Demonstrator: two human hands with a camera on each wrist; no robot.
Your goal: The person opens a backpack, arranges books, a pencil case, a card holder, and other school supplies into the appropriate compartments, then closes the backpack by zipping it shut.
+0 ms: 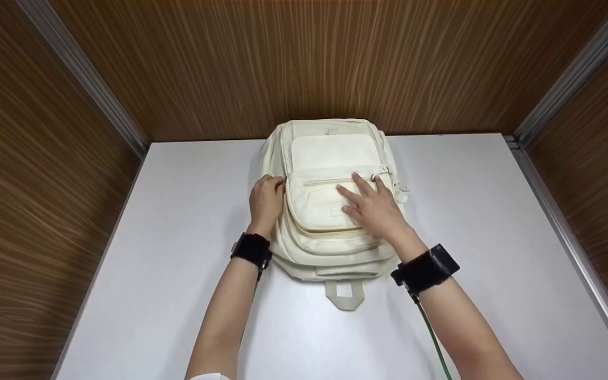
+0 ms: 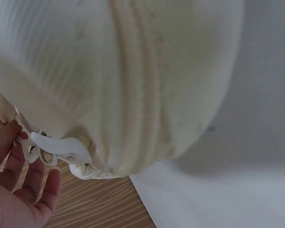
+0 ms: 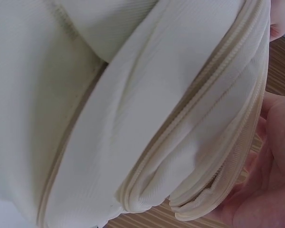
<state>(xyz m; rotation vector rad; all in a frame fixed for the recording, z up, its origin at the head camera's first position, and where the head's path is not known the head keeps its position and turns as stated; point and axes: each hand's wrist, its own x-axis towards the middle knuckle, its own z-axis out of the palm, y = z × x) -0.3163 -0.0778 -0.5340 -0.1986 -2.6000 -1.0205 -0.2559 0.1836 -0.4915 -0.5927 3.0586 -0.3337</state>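
A cream backpack (image 1: 335,150) lies on the white table, its top handle (image 1: 346,303) toward me. At its left edge my left hand (image 1: 267,203) pinches a zipper pull. In the left wrist view the thumb and forefinger of that hand (image 2: 19,190) meet at the zipper pull (image 2: 31,151), while the other fingers curl loosely below. My right hand (image 1: 375,208) rests on the front pocket, just below a short zipper (image 1: 330,181), with its fingers spread. Zipper seams (image 3: 180,118) run along the bag's side in the right wrist view.
Wood-grain panels (image 1: 304,63) stand behind and on both sides of the white table (image 1: 188,211). Light cords and tags (image 1: 401,191) hang at the backpack's right edge. Black bands (image 1: 425,270) circle both wrists, and a green cable (image 1: 433,338) trails from the right one.
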